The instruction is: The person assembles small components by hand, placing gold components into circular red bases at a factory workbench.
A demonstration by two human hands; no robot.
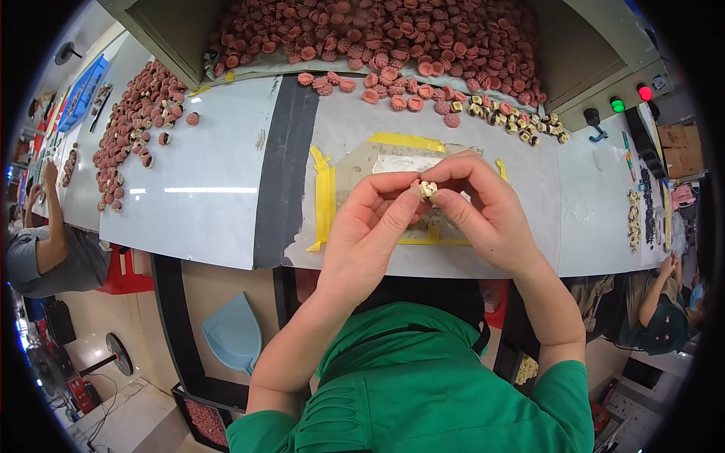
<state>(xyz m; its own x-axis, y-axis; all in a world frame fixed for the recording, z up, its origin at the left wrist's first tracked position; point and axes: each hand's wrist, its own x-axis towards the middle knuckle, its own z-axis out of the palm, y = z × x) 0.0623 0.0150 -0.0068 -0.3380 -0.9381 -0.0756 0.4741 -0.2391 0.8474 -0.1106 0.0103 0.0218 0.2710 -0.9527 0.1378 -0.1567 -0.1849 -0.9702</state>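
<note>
Above white table [196, 189], hands [430, 208] pinch small cream piece [428, 188], axis unclear.

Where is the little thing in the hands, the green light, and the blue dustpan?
small cream piece [428, 188], head view, its middle between the fingertips.
green light [618, 105], head view, centre of lamp.
blue dustpan [232, 334], head view, its flat scoop.

Bare white worktop [200, 189] left of the yellow-taped patch [362, 162]. Red caps [377, 34] crowd the far edge; small beige pieces [513, 121] block far right.
</note>
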